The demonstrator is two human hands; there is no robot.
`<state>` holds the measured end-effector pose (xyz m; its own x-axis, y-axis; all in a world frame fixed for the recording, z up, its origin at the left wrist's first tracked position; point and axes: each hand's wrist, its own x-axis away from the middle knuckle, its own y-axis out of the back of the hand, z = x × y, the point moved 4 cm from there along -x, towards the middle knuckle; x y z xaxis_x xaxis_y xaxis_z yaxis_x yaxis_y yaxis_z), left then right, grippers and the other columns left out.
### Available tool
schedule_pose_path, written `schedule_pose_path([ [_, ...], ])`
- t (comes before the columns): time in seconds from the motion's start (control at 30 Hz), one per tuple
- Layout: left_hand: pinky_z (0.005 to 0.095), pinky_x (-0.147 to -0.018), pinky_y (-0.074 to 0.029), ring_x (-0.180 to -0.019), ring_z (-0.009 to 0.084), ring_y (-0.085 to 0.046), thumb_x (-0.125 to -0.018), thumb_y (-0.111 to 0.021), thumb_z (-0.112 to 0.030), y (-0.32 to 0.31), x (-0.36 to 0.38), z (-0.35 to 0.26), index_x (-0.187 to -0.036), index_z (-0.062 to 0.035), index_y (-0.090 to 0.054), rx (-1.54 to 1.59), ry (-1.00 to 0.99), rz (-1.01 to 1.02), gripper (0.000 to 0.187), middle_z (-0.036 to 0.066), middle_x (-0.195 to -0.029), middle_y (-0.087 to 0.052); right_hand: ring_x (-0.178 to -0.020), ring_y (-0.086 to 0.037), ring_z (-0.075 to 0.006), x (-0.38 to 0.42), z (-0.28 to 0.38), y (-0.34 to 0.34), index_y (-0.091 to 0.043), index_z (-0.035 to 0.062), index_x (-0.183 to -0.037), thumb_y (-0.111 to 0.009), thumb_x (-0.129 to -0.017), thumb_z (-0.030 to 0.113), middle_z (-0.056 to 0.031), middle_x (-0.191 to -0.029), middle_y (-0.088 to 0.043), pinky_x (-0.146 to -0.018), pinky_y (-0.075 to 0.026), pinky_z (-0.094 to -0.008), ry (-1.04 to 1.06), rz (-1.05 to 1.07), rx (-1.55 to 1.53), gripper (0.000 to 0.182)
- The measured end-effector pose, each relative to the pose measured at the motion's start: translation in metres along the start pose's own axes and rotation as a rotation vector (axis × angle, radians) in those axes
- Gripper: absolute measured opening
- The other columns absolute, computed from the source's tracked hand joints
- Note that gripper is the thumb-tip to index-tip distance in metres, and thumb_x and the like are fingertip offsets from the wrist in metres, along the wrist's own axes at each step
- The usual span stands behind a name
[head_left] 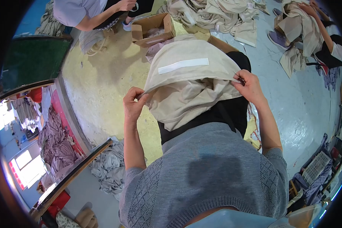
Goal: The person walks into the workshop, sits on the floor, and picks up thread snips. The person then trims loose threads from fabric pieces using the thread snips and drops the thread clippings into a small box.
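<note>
A beige cloth garment lies over my lap, its upper part spread in a curved flap with a white strip across it. My left hand pinches the flap's edge at its left end. At the right end, my right hand has the same edge between thumb and fingers, with a small dark thing at the fingertips that I cannot make out. Below the edge, the cloth is bunched in folds.
Ahead stands an open cardboard box, beside a large heap of beige cloth. One person is at upper left, another at upper right. Grey cloth lies at lower left, and a white basket at lower right.
</note>
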<state>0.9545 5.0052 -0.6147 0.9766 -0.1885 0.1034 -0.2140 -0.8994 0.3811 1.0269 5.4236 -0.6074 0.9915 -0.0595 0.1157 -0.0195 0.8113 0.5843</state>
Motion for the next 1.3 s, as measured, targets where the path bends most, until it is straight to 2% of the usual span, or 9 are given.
schedule_pose_path([
  [0.2,0.0226,-0.06,-0.044,-0.066,0.0064,-0.054,-0.077,-0.068,0.003,0.002,0.003,0.008,-0.079,0.0003,-0.062,-0.054,-0.073,-0.029,0.007,0.0,-0.076,-0.058,-0.067,-0.058,-0.0199,0.013,-0.013,0.001,-0.059,0.0022,-0.088,-0.067,-0.072,-0.002,-0.0081,-0.08,-0.059,-0.062,-0.047,-0.0281,-0.045,-0.057,-0.052,0.018],
  [0.4,0.0265,-0.055,-0.047,-0.062,0.011,-0.06,-0.077,-0.067,0.004,-0.004,0.007,0.012,-0.077,0.0032,-0.06,-0.151,0.017,-0.003,0.007,0.004,-0.075,-0.057,-0.067,-0.061,-0.0236,0.031,-0.001,-0.003,-0.059,0.0038,-0.087,-0.068,-0.066,-0.007,-0.0078,-0.08,-0.058,-0.058,-0.048,-0.0323,0.183,-0.093,0.132,0.025],
  [0.6,0.0273,-0.056,-0.048,-0.06,0.013,-0.06,-0.077,-0.068,0.003,-0.009,0.01,0.023,-0.076,0.0016,-0.057,-0.245,0.073,-0.065,0.011,0.008,-0.07,-0.056,-0.065,-0.058,-0.0263,0.045,-0.003,-0.009,-0.057,0.0048,-0.082,-0.072,-0.064,-0.006,-0.0082,-0.076,-0.053,-0.056,-0.046,-0.0346,0.233,-0.159,0.205,0.026],
  [0.9,0.0366,-0.058,-0.045,-0.064,0.0286,-0.057,-0.074,-0.068,0.0,-0.008,0.026,0.018,-0.076,-0.003,-0.054,-0.539,-0.269,-0.286,0.015,0.012,-0.071,-0.055,-0.057,-0.056,-0.0217,0.058,-0.031,-0.016,-0.054,0.0065,-0.078,-0.077,-0.064,0.0,-0.007,-0.069,-0.052,-0.051,-0.044,-0.0326,0.167,-0.424,0.258,0.027],
  [1.03,0.0341,-0.056,-0.047,-0.061,0.0259,-0.058,-0.073,-0.066,0.002,-0.007,0.031,0.023,-0.077,-0.0022,-0.054,-0.475,-0.255,-0.363,0.014,0.011,-0.073,-0.057,-0.054,-0.052,-0.0196,0.06,-0.043,-0.015,-0.052,0.0072,-0.074,-0.075,-0.068,0.002,-0.0058,-0.065,-0.05,-0.05,-0.043,-0.0291,0.101,-0.511,0.268,0.024],
  [1.17,0.0274,-0.057,-0.048,-0.061,0.0163,-0.059,-0.075,-0.067,0.001,-0.007,0.028,0.017,-0.079,-0.0015,-0.056,-0.404,-0.231,-0.377,0.013,0.006,-0.071,-0.059,-0.053,-0.044,-0.0094,0.057,-0.053,-0.003,-0.047,0.0067,-0.072,-0.074,-0.071,0.003,-0.0015,-0.063,-0.046,-0.049,-0.039,-0.0258,0.013,-0.577,0.205,0.027],
  [1.2,0.0265,-0.057,-0.048,-0.063,0.0138,-0.059,-0.076,-0.067,0.0,-0.006,0.024,0.02,-0.081,-0.0008,-0.058,-0.282,-0.146,-0.373,0.011,0.005,-0.072,-0.06,-0.056,-0.041,-0.0052,0.054,-0.049,0.001,-0.048,0.007,-0.072,-0.075,-0.07,0.003,0.0037,-0.063,-0.045,-0.049,-0.035,-0.0232,-0.08,-0.588,0.161,0.028],
  [1.27,0.0247,-0.059,-0.048,-0.066,0.009,-0.059,-0.08,-0.068,-0.001,-0.003,0.014,0.028,-0.085,0.0006,-0.062,-0.035,0.022,-0.356,0.008,0.002,-0.074,-0.063,-0.056,-0.041,-0.0042,0.032,-0.041,0.014,-0.051,0.0076,-0.074,-0.076,-0.07,0.004,0.0061,-0.063,-0.045,-0.049,-0.033,-0.022,-0.157,-0.318,-0.191,0.026],
  [1.3,0.0243,-0.059,-0.048,-0.067,0.0082,-0.059,-0.081,-0.068,-0.002,-0.005,0.006,0.023,-0.087,0.0012,-0.064,0.078,0.095,-0.246,0.008,0.002,-0.076,-0.064,-0.056,-0.041,-0.0037,0.025,-0.039,0.017,-0.053,0.0079,-0.075,-0.077,-0.069,0.005,0.0074,-0.063,-0.046,-0.048,-0.033,-0.0215,-0.196,-0.181,-0.366,0.025],
])
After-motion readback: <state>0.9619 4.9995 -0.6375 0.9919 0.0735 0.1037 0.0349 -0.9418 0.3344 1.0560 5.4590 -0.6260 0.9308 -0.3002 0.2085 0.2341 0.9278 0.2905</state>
